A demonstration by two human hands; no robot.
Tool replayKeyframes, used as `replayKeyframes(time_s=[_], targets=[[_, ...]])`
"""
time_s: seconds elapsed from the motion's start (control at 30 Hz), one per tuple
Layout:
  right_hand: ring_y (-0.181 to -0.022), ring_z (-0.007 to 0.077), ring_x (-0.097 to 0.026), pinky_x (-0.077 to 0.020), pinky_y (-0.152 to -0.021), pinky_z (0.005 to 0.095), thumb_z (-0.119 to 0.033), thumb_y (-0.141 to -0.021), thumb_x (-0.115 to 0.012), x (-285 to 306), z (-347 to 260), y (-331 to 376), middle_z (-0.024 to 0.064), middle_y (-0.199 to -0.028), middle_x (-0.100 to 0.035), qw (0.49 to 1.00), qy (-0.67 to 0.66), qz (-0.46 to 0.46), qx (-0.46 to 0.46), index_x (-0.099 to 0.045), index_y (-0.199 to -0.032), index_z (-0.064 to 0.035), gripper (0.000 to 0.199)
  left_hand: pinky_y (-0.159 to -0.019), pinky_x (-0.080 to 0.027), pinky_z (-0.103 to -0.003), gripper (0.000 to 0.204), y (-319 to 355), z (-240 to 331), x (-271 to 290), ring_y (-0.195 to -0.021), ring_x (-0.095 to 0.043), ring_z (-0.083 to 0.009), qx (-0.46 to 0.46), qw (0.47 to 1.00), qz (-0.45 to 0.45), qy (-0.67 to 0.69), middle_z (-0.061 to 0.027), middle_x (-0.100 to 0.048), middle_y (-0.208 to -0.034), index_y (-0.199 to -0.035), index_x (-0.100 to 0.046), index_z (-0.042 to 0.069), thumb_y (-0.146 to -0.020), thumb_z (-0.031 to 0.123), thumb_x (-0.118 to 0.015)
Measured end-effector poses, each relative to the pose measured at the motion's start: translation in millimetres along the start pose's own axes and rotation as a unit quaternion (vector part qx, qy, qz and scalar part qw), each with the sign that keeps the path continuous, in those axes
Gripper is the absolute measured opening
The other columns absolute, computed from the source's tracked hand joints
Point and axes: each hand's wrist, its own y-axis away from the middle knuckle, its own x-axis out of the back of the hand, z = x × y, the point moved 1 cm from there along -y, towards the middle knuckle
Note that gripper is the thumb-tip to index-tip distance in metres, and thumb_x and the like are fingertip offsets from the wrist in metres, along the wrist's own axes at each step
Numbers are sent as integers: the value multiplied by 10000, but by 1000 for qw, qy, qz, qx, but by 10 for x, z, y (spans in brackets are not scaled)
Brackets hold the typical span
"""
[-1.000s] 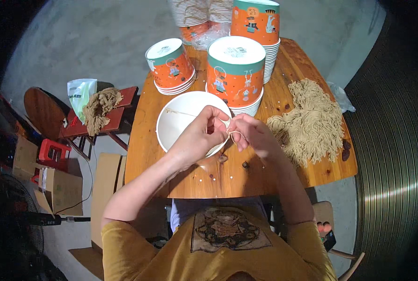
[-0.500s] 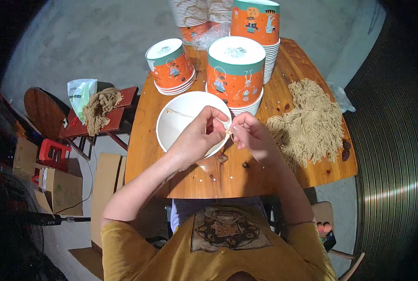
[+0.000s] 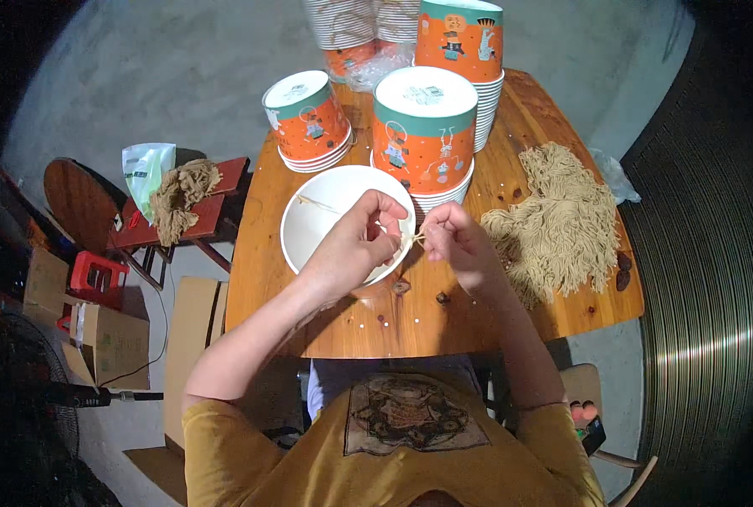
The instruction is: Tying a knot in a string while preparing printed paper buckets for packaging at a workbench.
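A white paper bucket [image 3: 309, 228] lies with its open mouth facing up at me. Inside it, a thin beige string [image 3: 317, 204] runs from the left wall toward my fingers. My left hand [image 3: 358, 241] reaches over the mouth, thumb and fingers closed at the right rim; the exact grip there is partly hidden. Just outside that rim my right hand [image 3: 461, 245] pinches a short string end [image 3: 418, 238] between thumb and fingertips. Right of my right hand lies a large heap of beige strings [image 3: 562, 224].
Upside-down stacks of orange and green paper buckets [image 3: 423, 139] stand behind the bucket, with a smaller stack [image 3: 309, 118] to the left. Clear plastic wrap [image 3: 376, 72] lies at the back. A red bench [image 3: 212, 198] left of the wooden table [image 3: 342, 334] holds more string [image 3: 182, 198].
My right hand has moved slightly right and away from my left fingers, the string end stretching between them. My left hand and the bucket have barely shifted.
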Motion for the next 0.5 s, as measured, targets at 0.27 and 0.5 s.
replayKeyframes(time_s=[0.27,0.5], targets=[[-638,192,-496,-407,-556,306,-71,-775,-698,-67,-238,5,68,-772,-490,942,305,-12,142,-529,-1012,-58,291,-652,-391,-194,261,-10,-45,-15,-719,-429,-54,-35,999,-4,31,13,-464,-827,-1061,-477,45,-823,-38,-547],[-684,291,-541,-433,-583,392,-44,-738,-691,-114,-282,-1,105,-756,-482,881,411,19,234,-512,-907,-58,247,-636,-424,-236,237,19,-49,-27,-705,-478,-90,-70,997,14,-41,-28,-486,-815,-1060,-455,28,-844,-19,-539]])
